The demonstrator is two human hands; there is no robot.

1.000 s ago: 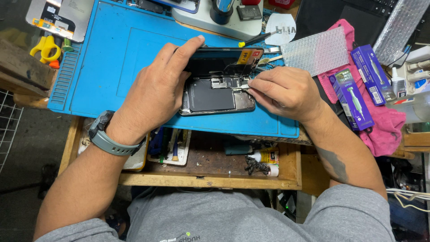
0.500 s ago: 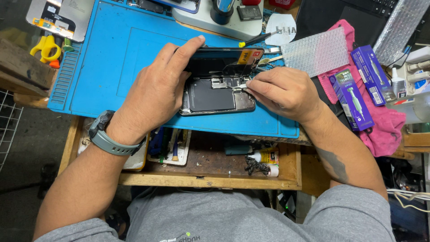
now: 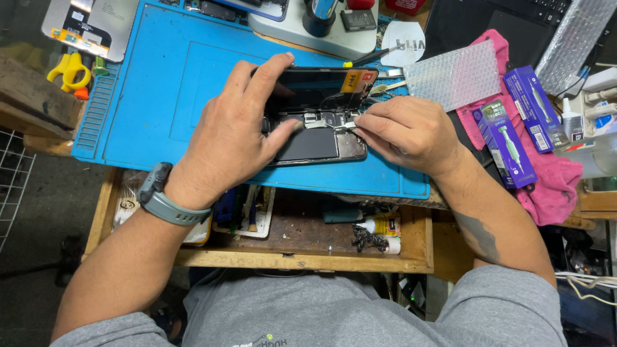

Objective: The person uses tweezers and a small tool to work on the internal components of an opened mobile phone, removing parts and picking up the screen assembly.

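Observation:
An opened smartphone point(image 3: 318, 142) lies on a blue work mat point(image 3: 167, 83), its black battery and small metal parts exposed. Its dark screen panel point(image 3: 315, 87) is tilted up along the far edge. My left hand point(image 3: 234, 135) rests over the phone's left side, with fingers on the raised screen and thumb on the battery. My right hand point(image 3: 405, 132) is closed on a thin metal tool whose tip touches the parts near the phone's top middle; most of the tool is hidden by my fingers.
Two purple tool boxes point(image 3: 514, 128) lie on a pink cloth point(image 3: 553, 186) at right, next to bubble wrap point(image 3: 453, 77). Yellow scissors point(image 3: 69, 71) sit at far left. An open wooden drawer point(image 3: 302, 238) below the mat holds small tools and a bottle.
Both hands stay on the phone; my right hand has shifted very slightly over the phone's top parts. Nothing else has moved.

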